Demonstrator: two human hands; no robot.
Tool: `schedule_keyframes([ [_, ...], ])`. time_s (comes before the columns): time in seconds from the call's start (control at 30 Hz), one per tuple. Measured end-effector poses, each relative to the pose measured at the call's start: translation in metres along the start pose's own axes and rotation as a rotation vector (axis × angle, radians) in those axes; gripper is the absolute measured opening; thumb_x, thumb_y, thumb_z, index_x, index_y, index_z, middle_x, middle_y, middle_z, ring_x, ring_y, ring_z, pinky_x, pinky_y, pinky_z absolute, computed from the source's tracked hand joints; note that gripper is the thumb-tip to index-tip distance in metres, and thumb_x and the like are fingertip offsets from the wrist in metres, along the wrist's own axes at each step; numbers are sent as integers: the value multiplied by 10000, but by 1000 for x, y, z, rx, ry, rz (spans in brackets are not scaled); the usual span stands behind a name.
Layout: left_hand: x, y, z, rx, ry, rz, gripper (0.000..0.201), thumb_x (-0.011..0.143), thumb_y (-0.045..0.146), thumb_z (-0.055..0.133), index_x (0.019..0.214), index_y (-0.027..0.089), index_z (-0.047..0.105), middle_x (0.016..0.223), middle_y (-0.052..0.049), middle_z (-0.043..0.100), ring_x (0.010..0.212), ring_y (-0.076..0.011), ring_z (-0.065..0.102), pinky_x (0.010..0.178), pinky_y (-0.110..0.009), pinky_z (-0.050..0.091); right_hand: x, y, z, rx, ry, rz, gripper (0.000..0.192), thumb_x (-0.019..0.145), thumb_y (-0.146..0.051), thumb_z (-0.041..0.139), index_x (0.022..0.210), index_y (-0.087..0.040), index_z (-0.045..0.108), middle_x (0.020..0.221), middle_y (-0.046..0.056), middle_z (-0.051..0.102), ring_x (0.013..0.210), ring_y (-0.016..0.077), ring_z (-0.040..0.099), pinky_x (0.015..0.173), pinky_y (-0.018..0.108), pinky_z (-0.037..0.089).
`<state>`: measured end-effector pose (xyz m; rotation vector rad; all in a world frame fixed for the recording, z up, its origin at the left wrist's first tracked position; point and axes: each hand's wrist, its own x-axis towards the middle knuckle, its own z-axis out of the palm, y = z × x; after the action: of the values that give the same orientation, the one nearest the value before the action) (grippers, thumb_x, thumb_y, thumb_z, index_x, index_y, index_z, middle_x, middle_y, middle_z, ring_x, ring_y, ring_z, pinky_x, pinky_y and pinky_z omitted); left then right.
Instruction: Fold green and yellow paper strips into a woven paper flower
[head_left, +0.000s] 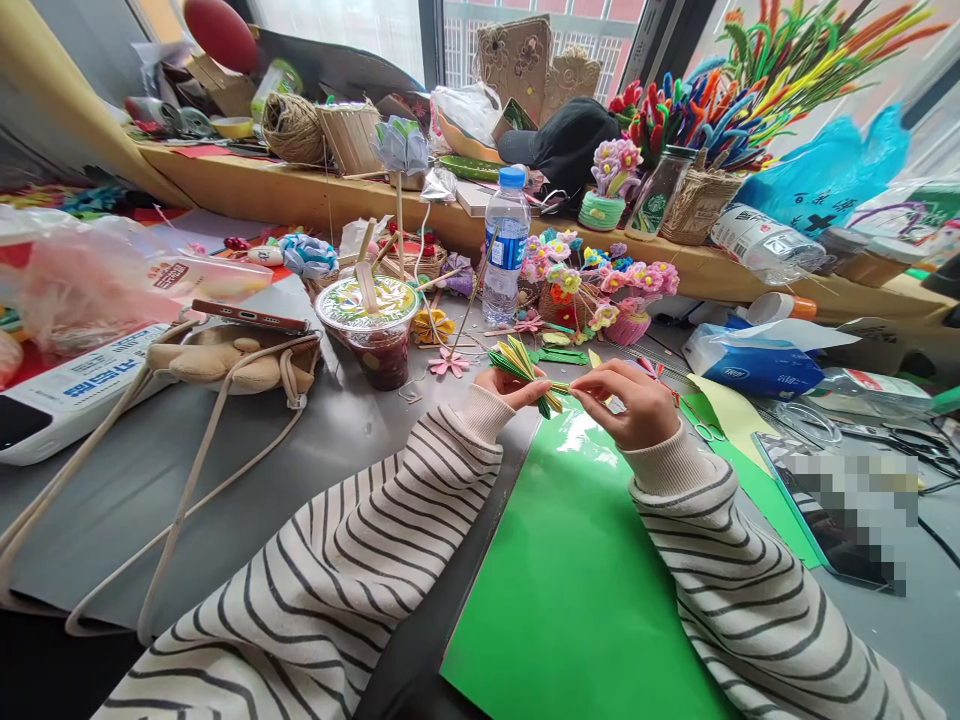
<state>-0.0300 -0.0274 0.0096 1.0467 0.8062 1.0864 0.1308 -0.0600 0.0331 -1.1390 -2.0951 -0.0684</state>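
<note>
My left hand (514,388) is closed around a yellow and green folded paper flower (517,362), whose pleated petals fan out above and below the fingers. From the right, my right hand (628,400) pinches the thin green end (561,387) that sticks out of the flower. Its thumb and forefinger are pressed together there. Both hands are raised over the top edge of a large glossy green sheet (592,560) on the grey table. A pink paper flower (448,364) lies to the left of my left hand.
A lidded cup of dark drink (375,350) and a water bottle (506,250) stand behind the hands. Crocheted flowers (600,280) crowd the back. To the left is a beige bag (232,362); to the right are scissors (705,425), a blue tissue pack (750,360) and a dark reflective panel (832,510).
</note>
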Motion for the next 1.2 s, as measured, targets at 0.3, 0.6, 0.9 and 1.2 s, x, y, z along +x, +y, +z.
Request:
schedule_keyframes([
  [0.3, 3, -14, -3, 51, -30, 87, 294, 483, 258, 697, 682, 116, 533, 581, 9, 567, 559, -94, 541, 585, -238, 435, -3, 6, 8, -37, -18, 19, 123, 742, -265, 503, 680, -181, 569, 660, 37, 577, 573, 121, 519, 557, 242, 427],
  [0.6, 3, -15, -2, 102, 7, 105, 298, 476, 262, 697, 678, 110, 541, 564, 13, 565, 552, -92, 541, 590, -232, 446, -5, 2, 12, -87, 5, 59, 151, 749, -273, 494, 671, -168, 570, 655, 39, 584, 576, 123, 518, 544, 240, 421],
  [0.9, 1, -10, -1, 88, -9, 70, 273, 476, 246, 696, 653, 106, 542, 571, 8, 575, 564, -100, 551, 614, -246, 449, -4, 6, 17, 131, 18, 204, 163, 712, -318, 534, 660, -168, 575, 659, 45, 576, 527, 110, 491, 500, 241, 436],
  [1.2, 6, -22, -8, 206, -37, 96, 290, 491, 309, 682, 657, 105, 561, 619, -30, 593, 594, -121, 557, 618, -256, 455, -7, 13, 24, 121, -32, 231, 160, 695, -293, 558, 624, -149, 566, 610, 34, 563, 475, 95, 461, 472, 232, 408],
])
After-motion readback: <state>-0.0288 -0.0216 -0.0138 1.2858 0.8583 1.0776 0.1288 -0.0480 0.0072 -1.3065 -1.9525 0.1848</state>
